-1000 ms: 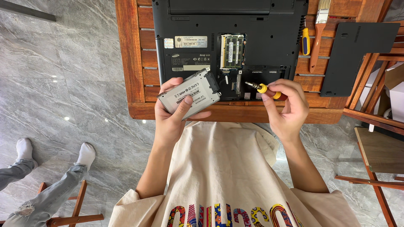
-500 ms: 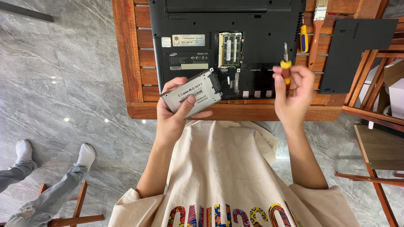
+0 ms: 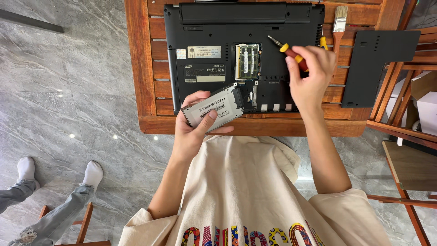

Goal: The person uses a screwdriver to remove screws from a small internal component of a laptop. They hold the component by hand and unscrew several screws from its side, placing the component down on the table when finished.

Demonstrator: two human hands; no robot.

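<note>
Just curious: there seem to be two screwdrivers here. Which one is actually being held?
The red-and-yellow screwdriver in the right hand. The other, yellow-handled one lies on the wooden table beside the brush.

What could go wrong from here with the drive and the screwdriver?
The left hand holds the silver drive by its edges, out over the table edge; a slip could send it to the stone floor.

The right hand points the screwdriver tip over the open laptop, close to the bare memory modules; a careless dip could scratch them.
</note>
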